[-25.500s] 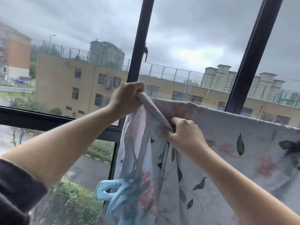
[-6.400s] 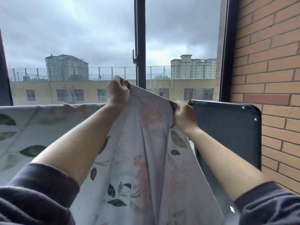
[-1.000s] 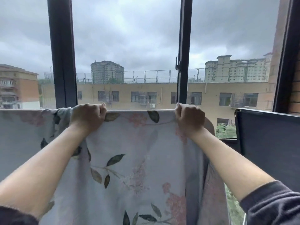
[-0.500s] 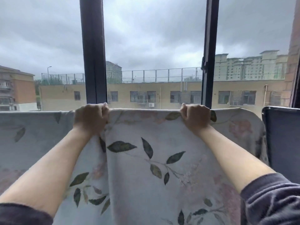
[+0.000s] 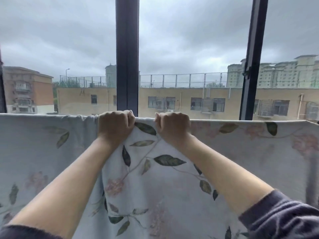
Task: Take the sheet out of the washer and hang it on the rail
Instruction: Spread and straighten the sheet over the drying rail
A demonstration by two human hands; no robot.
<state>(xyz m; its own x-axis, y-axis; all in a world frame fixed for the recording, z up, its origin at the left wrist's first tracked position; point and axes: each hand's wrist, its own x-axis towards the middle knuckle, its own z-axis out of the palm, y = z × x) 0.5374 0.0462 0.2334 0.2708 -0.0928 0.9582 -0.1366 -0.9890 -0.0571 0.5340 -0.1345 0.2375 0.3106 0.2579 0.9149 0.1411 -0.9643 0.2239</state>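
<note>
Along hidden rail, before dark window frame (image 5: 127, 54): pale blue-grey fabric sheet with leaf-and-pink-flower print (image 5: 155, 187), draped over, hanging toward person. Long axis: left-right. Grip: left hand (image 5: 114, 125), right hand (image 5: 172, 126), both fisted on top fold, near each other at mid-span. Right stretch flat; gathers bunched just left of left hand. Judgement: next pull goes leftward; left hand nearer.

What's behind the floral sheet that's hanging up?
Behind the pale leaf-and-flower sheet stand dark window frames and a beige building. The rail is covered by the sheet's top fold, where the left hand and right hand grip.
</note>
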